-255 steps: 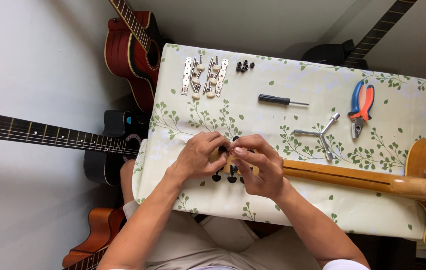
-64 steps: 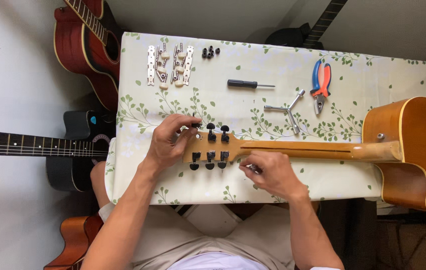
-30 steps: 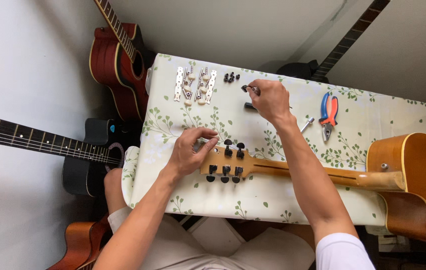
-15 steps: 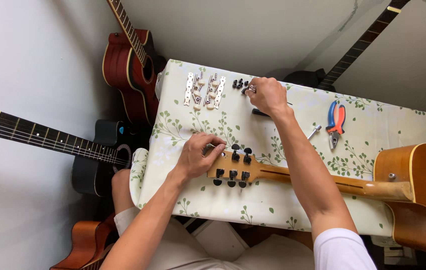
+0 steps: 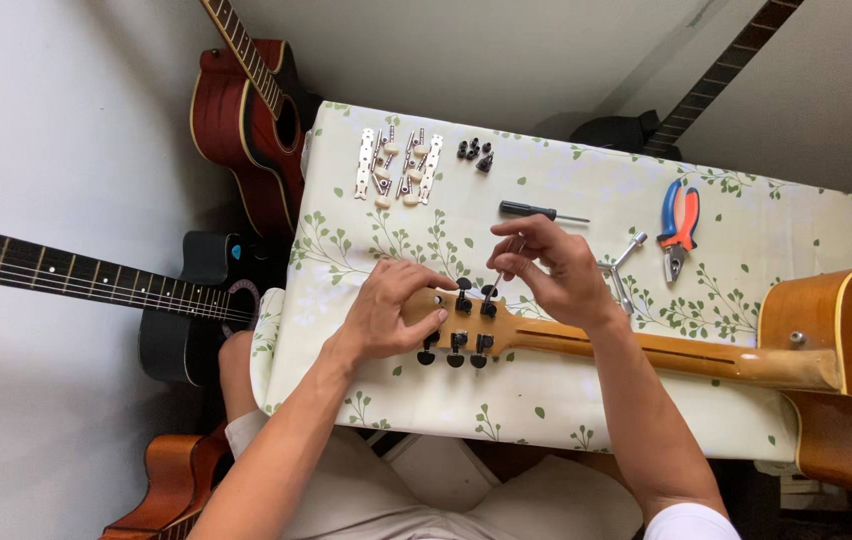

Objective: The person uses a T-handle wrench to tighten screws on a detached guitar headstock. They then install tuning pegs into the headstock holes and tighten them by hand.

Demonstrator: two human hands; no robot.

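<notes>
Leaf-patterned tablecloth (image 5: 726, 400) against pale walls (image 5: 66, 130)

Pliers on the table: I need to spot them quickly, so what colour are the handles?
Blue and orange-red handles on the pliers, head view.

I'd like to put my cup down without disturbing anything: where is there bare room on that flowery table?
The tablecloth is bare right of the pliers, above the guitar body. Another free strip lies along the near edge, below the guitar neck. The far left corner is crowded with tuner strips and black pegs, and both hands work at the headstock.
</notes>
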